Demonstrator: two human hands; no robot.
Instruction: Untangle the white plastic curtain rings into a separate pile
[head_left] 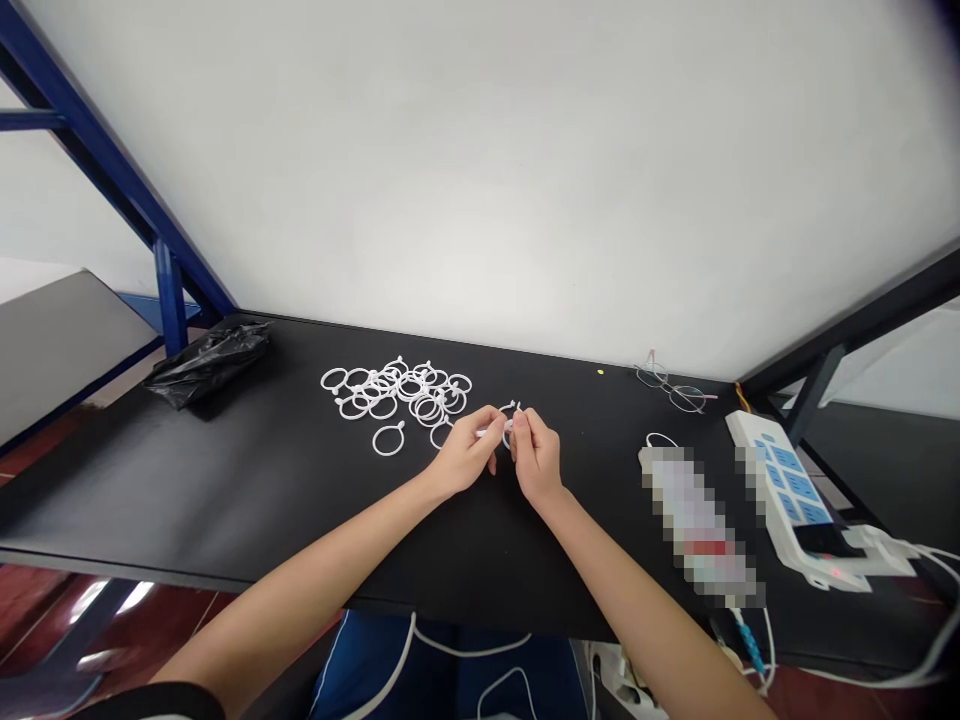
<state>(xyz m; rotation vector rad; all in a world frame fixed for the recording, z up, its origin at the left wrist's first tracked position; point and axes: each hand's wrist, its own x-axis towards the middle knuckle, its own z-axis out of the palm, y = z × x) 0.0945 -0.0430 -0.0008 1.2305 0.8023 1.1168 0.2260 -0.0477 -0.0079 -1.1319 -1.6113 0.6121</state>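
My left hand [466, 452] and my right hand [537, 458] meet over the black table, both closed in a pinch. Between their fingertips is a white plastic ring [508, 438] with a small eyelet, which looks like a curtain ring. The fingers cover much of it, so I cannot tell whether more than one piece is held. Just left of the hands lies a loose pile of similar white curtain rings [384, 416], many overlapping. One single ring [388, 454] lies apart at the front of the pile, and another is partly behind my left hand.
A crumpled black plastic bag [214, 362] lies at the table's [300, 520] left end. Eyeglasses [686, 398] rest at the back right. Nearer are a blurred-out phone-like object [694, 520] on a cable and a white power strip [784, 490]. Blue metal posts [171, 300] flank the left.
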